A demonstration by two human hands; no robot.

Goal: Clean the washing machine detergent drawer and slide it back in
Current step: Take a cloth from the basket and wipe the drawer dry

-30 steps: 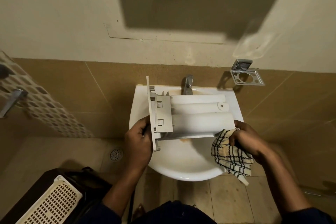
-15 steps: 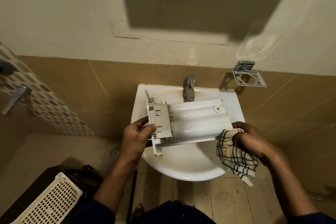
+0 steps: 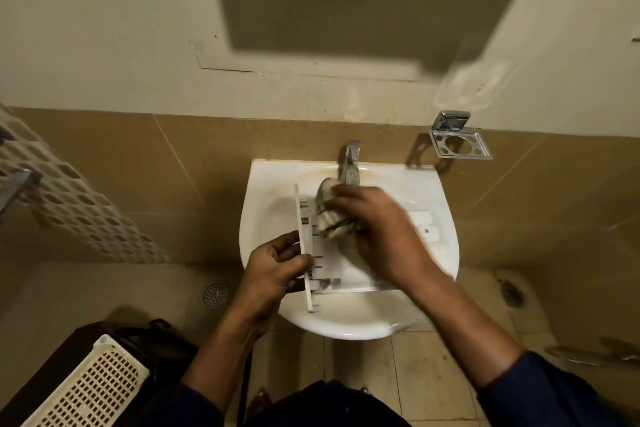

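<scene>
Head view: the left hand's [image 3: 273, 274] fingers [image 3: 284, 243] curl round the front panel of the white plastic detergent drawer [image 3: 330, 265], held over the white ceramic basin [image 3: 445, 218]. The right hand [image 3: 384, 236] clutches a bunched, blurred checked cloth [image 3: 329, 215] against the drawer, just below the chrome tap [image 3: 351, 158].

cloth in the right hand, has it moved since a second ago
Yes. The cloth has swept left and up, from the right rim of the sink to beside the tap.

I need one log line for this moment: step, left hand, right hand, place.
step: wiping | left hand: grips drawer front | right hand: holds cloth on drawer | place: over sink
</scene>
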